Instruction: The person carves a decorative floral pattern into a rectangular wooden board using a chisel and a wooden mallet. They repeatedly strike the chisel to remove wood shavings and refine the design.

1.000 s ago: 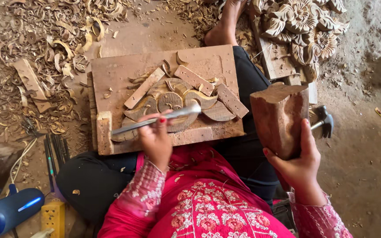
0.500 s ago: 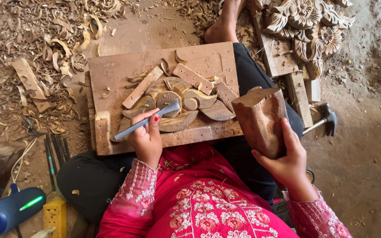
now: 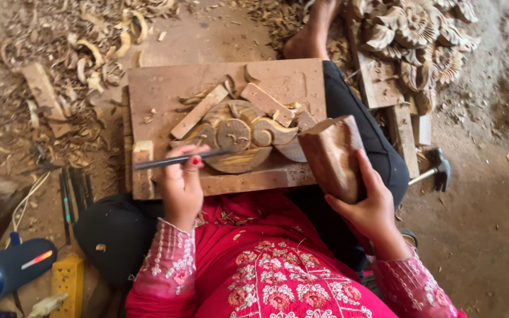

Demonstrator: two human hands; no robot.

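Note:
A wooden board [image 3: 166,88] rests on my lap, with a carved scroll piece [image 3: 240,138] held among small wooden blocks. My left hand [image 3: 182,185] grips a metal chisel [image 3: 175,159] lying nearly level, its tip on the left of the carving. My right hand [image 3: 365,206] holds a heavy wooden mallet block [image 3: 331,156] upright at the board's right edge, close to the carving's right end.
Wood shavings [image 3: 78,53] cover the ground at upper left. Carved floral panels [image 3: 419,35] lie at upper right, a hammer [image 3: 434,171] beside my right leg. Spare chisels [image 3: 72,197], a blue power tool [image 3: 7,271] and a yellow socket strip [image 3: 66,282] sit at lower left. My bare foot [image 3: 313,29] shows above the board.
My right hand has swung the mallet block leftward and down toward the carving. The chisel has flattened from a slant to nearly level, its handle end now pointing left.

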